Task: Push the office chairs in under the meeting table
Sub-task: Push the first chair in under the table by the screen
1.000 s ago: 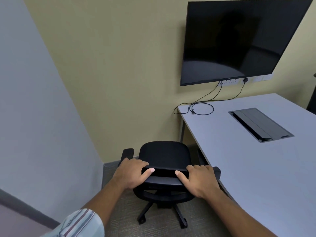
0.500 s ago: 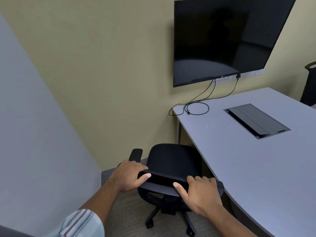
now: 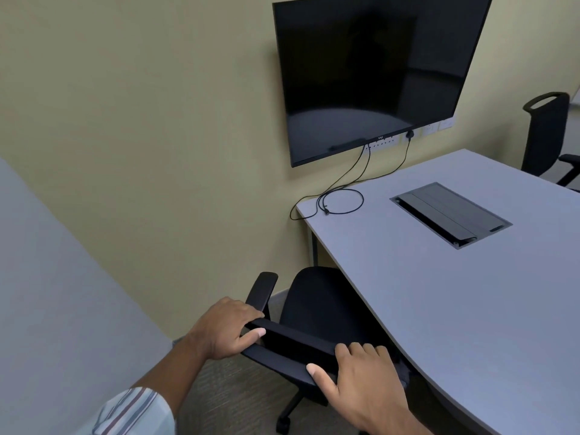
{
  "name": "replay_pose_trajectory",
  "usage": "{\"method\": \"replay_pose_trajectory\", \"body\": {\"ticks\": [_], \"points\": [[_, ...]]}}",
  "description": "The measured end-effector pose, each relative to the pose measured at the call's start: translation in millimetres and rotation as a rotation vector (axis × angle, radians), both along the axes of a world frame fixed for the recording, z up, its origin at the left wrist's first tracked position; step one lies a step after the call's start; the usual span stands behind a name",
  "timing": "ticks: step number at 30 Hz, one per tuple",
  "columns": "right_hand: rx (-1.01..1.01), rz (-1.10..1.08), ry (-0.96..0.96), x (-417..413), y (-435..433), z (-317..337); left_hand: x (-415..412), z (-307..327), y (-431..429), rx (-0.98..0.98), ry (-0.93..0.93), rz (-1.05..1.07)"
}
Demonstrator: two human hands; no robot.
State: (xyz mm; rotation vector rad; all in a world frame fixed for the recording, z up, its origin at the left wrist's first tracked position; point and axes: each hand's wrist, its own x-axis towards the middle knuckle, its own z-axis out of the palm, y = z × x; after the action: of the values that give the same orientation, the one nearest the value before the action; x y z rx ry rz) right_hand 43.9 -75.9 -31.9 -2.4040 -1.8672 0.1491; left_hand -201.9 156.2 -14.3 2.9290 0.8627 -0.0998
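A black office chair (image 3: pixel 317 304) stands at the near left edge of the grey meeting table (image 3: pixel 423 296), its seat partly under the tabletop. My left hand (image 3: pixel 227 331) grips the left end of the chair's backrest top. At the right end of the same bar, my right hand (image 3: pixel 361 381) is closed around it. The chair's right armrest is hidden under the table; its left armrest (image 3: pixel 262 290) sticks out. A second black chair (image 3: pixel 547 133) stands at the table's far right side.
A dark wall screen (image 3: pixel 373 73) hangs above the table's far end, with cables (image 3: pixel 340 202) looping onto the tabletop. A cable box lid (image 3: pixel 450 213) sits in the table. A grey partition (image 3: pixel 56 309) stands close on the left.
The chair has rolled to the right and its seat has gone further under the table edge. Both hands stayed on the backrest and moved with it.
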Motion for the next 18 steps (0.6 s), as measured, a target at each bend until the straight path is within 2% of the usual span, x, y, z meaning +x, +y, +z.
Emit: {"method": "replay_pose_trajectory", "body": {"ticks": [6,18], "points": [[0.039,-0.045,0.033,-2,17,3,20,2,38,0.018,-0.012,-0.105],[0.053,-0.312,-0.008,-40,68,2,51,8,134,0.004,0.019,-0.314]]}}
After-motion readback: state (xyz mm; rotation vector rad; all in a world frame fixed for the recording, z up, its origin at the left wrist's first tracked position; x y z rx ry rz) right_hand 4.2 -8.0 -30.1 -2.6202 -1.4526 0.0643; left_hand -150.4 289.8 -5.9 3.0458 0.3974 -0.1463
